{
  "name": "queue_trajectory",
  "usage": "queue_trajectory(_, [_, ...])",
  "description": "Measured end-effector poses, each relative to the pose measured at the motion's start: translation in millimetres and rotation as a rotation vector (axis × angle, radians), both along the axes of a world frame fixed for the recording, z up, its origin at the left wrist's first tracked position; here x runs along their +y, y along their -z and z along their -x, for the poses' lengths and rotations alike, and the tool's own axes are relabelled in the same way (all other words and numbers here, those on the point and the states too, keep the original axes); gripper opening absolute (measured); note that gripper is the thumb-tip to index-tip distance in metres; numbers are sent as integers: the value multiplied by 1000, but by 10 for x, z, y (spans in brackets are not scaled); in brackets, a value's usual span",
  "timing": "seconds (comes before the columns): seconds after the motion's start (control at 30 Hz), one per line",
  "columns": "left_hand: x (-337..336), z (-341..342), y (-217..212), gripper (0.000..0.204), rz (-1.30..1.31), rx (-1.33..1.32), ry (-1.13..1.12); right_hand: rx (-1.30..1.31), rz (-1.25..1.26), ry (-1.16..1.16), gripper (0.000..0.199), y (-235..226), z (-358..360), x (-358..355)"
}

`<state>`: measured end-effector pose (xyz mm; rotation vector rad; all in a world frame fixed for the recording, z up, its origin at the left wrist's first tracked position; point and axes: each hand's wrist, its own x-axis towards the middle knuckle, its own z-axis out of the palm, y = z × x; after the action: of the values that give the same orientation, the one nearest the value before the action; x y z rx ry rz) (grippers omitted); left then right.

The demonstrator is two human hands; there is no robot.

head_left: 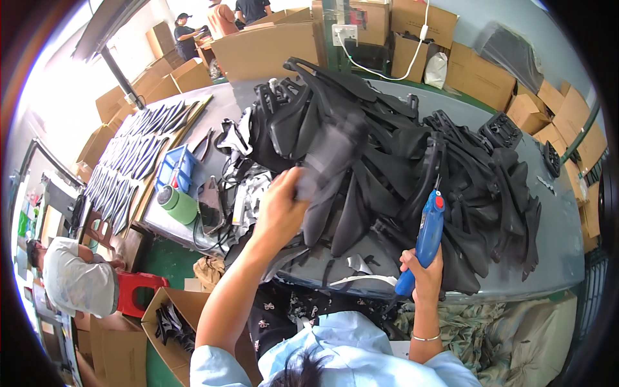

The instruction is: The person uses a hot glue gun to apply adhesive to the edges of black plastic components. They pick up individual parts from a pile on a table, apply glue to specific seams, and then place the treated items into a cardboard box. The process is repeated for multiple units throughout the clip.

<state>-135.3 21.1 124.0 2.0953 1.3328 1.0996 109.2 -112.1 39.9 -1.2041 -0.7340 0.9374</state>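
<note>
Left hand (282, 208) raised over the near edge of the grey surface (554, 258), fingers clamped on a blurred grey-black piece (329, 158) lifted just above the heap. Right hand (422, 269) closed round the handle of a blue power tool (427, 237) with a red button, held upright at the near edge, tip up against the black parts.

Straight ahead, a big heap of black moulded parts (412, 168), piled and tangled, covering most of the middle; too many to count. Left of the heap, one green roll of tape (178, 203) lying beside one small blue tray (175, 169), with pliers (205, 145) and dark cables close by. Further left, long rows of slim dark flat pieces (129, 161) laid side by side; number not countable. One white strip (361, 280) lying at the near edge between the two hands.

Around the surface, many brown cardboard boxes (480, 77) stacked along the far side and to the right; one open box (171, 322) with dark pieces on the green floor at lower left, next to one red stool (138, 287). One person in a white shirt (74, 280) bent low at the left; three more people (222, 16) standing far back. One white socket (345, 32) with a white cable on a post behind the heap.
</note>
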Motion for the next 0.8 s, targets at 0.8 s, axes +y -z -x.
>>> queue_trajectory(0.8, [-1505, 871, 404, 46, 340, -1788, -124, -813, -59, -635, 65, -174, 1165, -167])
